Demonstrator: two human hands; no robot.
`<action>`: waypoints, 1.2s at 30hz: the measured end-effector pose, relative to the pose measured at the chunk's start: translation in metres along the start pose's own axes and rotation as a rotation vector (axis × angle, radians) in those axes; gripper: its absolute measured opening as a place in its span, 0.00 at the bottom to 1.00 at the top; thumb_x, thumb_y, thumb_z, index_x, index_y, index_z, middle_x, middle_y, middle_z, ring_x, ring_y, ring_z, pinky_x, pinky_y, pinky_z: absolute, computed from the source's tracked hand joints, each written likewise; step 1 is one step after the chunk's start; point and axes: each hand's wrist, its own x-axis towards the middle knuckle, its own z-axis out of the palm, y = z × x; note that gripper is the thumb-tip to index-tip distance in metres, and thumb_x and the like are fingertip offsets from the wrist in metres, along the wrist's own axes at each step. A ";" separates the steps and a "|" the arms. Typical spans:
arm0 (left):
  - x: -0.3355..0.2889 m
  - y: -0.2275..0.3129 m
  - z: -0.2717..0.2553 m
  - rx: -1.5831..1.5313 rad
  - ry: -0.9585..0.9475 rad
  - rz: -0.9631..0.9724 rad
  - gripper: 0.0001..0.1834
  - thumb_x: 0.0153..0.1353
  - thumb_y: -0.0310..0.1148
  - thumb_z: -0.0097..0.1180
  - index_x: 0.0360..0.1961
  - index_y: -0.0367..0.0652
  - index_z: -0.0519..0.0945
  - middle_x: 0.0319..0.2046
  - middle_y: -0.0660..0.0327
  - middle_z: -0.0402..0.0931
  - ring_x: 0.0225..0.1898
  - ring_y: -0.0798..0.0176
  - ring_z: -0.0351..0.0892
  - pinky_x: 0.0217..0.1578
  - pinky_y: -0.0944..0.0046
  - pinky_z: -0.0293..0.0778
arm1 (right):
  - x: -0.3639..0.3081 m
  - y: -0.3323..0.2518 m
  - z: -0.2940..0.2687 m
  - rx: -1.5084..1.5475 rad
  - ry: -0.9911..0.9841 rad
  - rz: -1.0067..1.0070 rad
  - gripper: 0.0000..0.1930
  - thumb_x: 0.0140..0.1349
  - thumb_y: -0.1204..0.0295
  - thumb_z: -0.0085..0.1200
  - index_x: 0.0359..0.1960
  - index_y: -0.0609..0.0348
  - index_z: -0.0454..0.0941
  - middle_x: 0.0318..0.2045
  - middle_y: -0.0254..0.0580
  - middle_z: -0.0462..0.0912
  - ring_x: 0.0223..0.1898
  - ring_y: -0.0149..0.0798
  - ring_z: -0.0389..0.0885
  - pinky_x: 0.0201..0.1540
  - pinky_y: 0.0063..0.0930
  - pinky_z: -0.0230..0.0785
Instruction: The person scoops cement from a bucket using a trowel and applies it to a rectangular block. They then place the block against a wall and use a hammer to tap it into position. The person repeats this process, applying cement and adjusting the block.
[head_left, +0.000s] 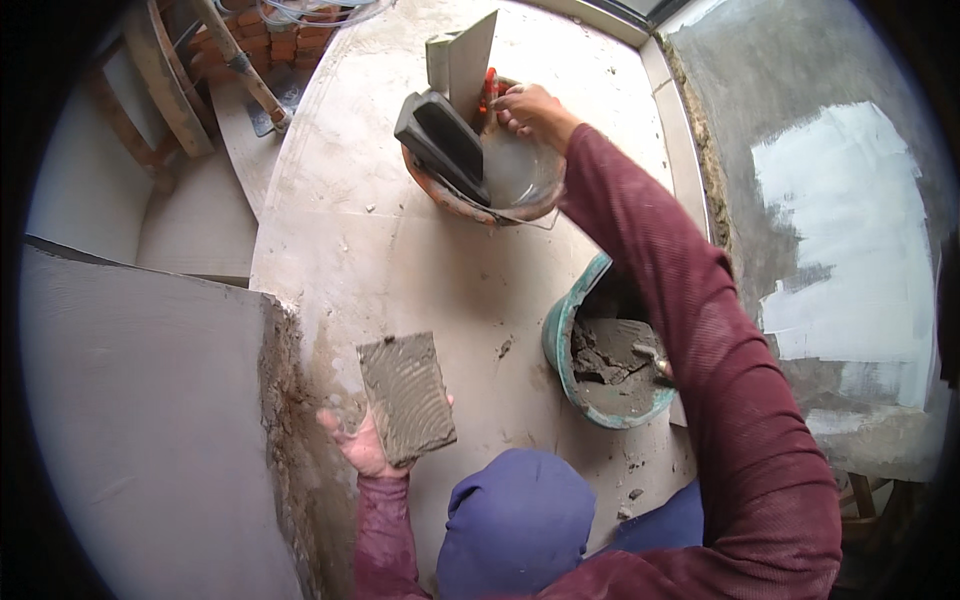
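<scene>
My left hand (362, 446) supports a square tile (408, 398) from beneath, thumb spread out to its side. Grey mortar with curved ridges coats the tile's upper face. My right hand (535, 110) is at the far bucket (455, 203), its fingers closed around a tool with an orange-red part (490, 90); the tool's kind is hard to make out. Cloudy water (515, 168) fills part of that bucket. A black float-like tool (440, 145) and a flat grey blade (470, 65) lean inside it, left of my right hand.
A green bucket (562, 350) of grey mortar with a trowel (650, 355) in it stands under my right arm. At left rises a rough-edged wall (160, 400). Bricks (290, 45) and wooden pieces (240, 65) lie far left. A partly white-coated wall (840, 230) is at right.
</scene>
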 end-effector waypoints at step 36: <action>0.006 -0.044 0.050 0.224 -0.155 -0.090 0.60 0.47 0.67 0.55 0.70 0.42 0.41 0.69 0.39 0.36 0.69 0.35 0.35 0.64 0.29 0.37 | -0.459 0.070 -0.037 -0.508 0.646 -0.731 0.11 0.48 0.79 0.57 0.35 0.63 0.81 0.22 0.43 0.81 0.21 0.40 0.80 0.30 0.27 0.73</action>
